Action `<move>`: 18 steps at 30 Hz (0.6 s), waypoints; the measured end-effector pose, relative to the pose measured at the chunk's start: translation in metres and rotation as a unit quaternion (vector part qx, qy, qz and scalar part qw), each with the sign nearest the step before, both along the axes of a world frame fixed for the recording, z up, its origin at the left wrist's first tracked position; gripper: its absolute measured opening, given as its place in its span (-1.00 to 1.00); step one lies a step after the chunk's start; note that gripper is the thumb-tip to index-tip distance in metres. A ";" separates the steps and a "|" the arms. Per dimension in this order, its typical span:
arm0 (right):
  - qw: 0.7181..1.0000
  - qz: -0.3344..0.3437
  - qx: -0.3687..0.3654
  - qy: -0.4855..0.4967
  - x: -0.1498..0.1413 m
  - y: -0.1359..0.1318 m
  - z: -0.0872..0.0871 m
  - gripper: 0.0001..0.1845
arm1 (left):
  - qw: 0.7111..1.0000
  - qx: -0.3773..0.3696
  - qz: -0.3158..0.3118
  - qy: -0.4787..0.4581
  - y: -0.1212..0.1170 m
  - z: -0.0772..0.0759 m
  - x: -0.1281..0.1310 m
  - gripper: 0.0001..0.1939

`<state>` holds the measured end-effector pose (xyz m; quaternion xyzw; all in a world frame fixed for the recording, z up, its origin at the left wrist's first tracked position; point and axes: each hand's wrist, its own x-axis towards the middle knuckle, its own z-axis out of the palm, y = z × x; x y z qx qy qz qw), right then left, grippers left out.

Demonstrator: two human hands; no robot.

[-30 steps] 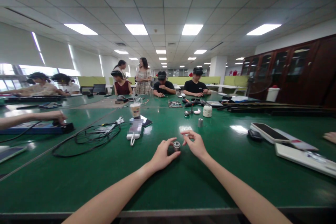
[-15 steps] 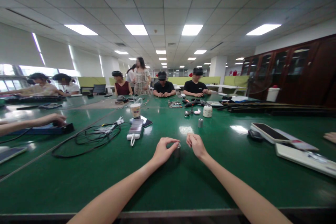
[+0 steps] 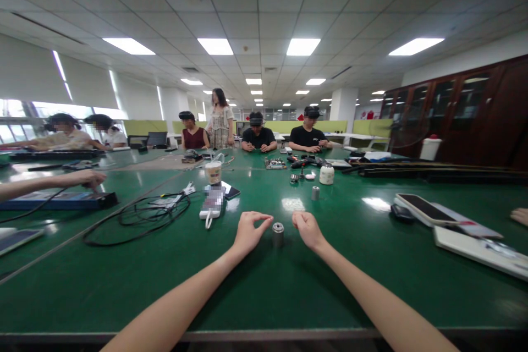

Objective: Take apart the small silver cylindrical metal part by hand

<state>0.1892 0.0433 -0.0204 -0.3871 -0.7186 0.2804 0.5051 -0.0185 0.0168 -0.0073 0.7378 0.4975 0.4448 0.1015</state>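
A small silvery metal cylinder (image 3: 278, 235) stands upright on the green table between my two hands. Small dark spots show on its top face, too small to make out. Just left of it, apart from the metal, is my left hand (image 3: 248, 232), its fingers stretched out and the thumb close below the fingertips, with nothing visible between them. To the right of the cylinder my right hand (image 3: 308, 229) is closed with curled fingers; whatever it holds, if anything, is hidden. A second metal cylinder (image 3: 315, 193) stands farther back.
On the green table (image 3: 256, 291), a phone with a white attachment (image 3: 213, 202), a cup (image 3: 213, 172) and coiled black cable (image 3: 136, 223) lie left. A white jar (image 3: 326, 174) stands behind; phones (image 3: 424, 208) lie right. A co-worker's hand (image 3: 88, 179) is at far left.
My left hand has let go of the cylinder's top and drawn back left, leaving the cylinder in full view. My right hand has barely moved.
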 end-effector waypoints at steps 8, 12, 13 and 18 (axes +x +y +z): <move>1.000 -0.006 0.002 -0.027 -0.002 0.000 -0.001 -0.70 | 0.995 -0.057 0.062 0.054 0.007 -0.015 -0.015 -0.87; 0.999 -0.003 0.001 -0.044 -0.002 0.000 -0.001 -0.69 | 0.999 0.003 0.043 0.026 0.000 -0.006 -0.006 -0.85; 0.999 -0.002 0.001 -0.048 -0.002 -0.001 -0.001 -0.69 | 0.999 0.021 0.033 0.018 -0.003 -0.003 -0.002 -0.83; 0.998 -0.003 0.001 -0.064 -0.002 -0.002 -0.001 -0.69 | 0.997 0.074 -0.027 -0.002 -0.015 0.003 0.011 -0.87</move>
